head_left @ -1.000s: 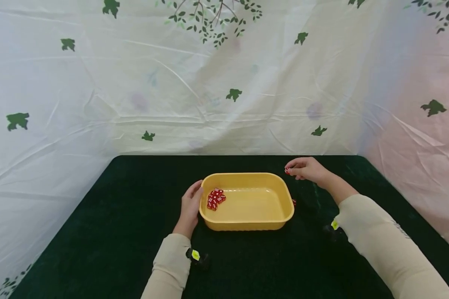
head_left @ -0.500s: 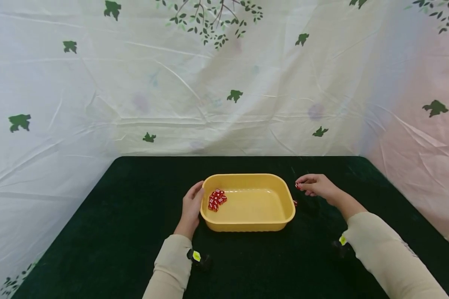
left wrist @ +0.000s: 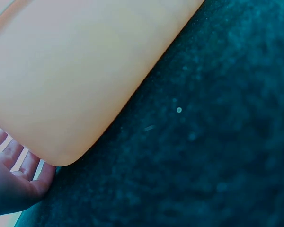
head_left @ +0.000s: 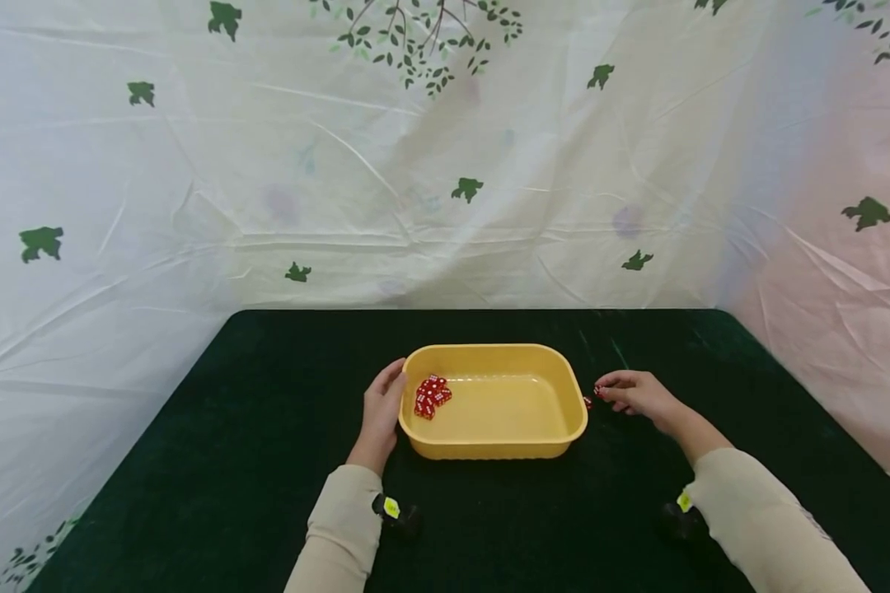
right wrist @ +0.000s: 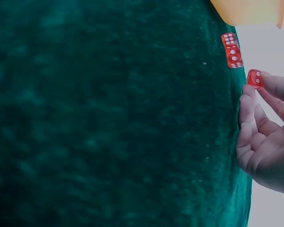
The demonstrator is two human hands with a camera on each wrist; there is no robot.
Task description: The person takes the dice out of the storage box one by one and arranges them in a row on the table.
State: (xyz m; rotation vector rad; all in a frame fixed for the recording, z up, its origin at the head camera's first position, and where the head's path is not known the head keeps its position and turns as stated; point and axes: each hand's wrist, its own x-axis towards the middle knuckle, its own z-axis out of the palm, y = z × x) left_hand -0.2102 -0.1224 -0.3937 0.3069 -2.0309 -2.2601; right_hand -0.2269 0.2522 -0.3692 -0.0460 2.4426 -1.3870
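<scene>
worktop (head_left: 267, 461), covered in dark green felt, carries everything here. a yellow tub (head_left: 494, 449) sits at its middle, judged light, stiff and smooth-walled; it is steadied by the left hand (head_left: 381, 412), whose fingers lie relaxed and flat against the near left wall. a heap of red dice (head_left: 430, 395) is gathered in the tub's left end. a single red die (right wrist: 254, 79) is pinched at the fingertips of the right hand (head_left: 634, 394), just right of the tub. two more dice (right wrist: 232, 50) rest on the felt beside the rim. each die is judged hard, light and slick, best taken across opposite flat faces.
</scene>
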